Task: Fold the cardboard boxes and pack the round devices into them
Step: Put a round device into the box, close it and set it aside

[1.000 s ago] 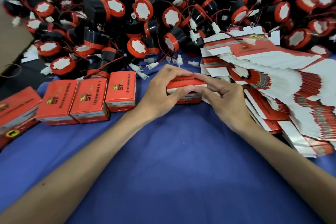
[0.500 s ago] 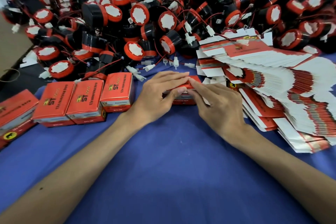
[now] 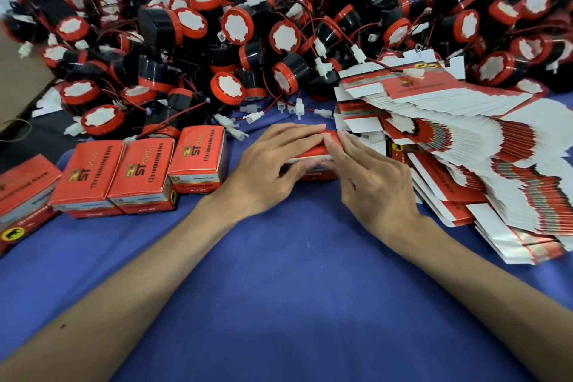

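**Visibility gaps**

Small red cardboard box (image 3: 311,152) is mostly covered. My left hand (image 3: 273,167) lies flat over its top, and my right hand (image 3: 369,183) hides its right end, so I can't tell the flap state. Heap of round black-and-red devices (image 3: 282,37): clipped by top and right edges. Fanned stack of flat red-and-white carton blanks (image 3: 465,121): runs off right. Leftmost closed red box (image 3: 21,186): cut by left edge, small print illegible.

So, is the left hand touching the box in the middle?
Touching. The head view shows the left hand with fingers lying flat across the top of the box and the thumb against its front.
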`<state>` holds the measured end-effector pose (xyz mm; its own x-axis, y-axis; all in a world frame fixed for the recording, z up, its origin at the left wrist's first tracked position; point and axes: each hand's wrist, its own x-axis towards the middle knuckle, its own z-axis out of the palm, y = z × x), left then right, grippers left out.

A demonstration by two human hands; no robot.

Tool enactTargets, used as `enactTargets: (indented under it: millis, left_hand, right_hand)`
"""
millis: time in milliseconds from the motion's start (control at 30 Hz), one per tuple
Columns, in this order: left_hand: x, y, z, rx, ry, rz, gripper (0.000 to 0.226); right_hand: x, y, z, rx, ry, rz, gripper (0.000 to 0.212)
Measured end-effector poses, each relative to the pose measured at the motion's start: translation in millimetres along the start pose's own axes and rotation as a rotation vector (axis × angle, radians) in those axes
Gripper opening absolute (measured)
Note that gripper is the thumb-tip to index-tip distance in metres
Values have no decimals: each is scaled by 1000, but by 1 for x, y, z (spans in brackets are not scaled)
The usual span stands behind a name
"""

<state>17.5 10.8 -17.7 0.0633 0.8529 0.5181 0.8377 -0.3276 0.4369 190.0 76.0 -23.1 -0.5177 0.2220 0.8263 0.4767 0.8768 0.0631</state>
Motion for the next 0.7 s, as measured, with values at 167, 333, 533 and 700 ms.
enactTargets:
  millis: [167, 333, 533, 700]
  left_hand:
    - [0, 2, -1, -5, 23, 13, 39]
    - [-1, 0, 2, 32, 95, 62, 33]
    - [-2, 0, 3, 64, 74, 83, 33]
    - [-2, -5, 2, 105, 38, 97, 36]
  right_hand:
    - [0, -2, 0, -60, -76, -60, 44]
    - [-1, -5, -3, -112, -135, -85, 51]
    - [1, -10, -5, -148, -175, -57, 47]
    - [3, -1, -1, 226, -19, 226, 23]
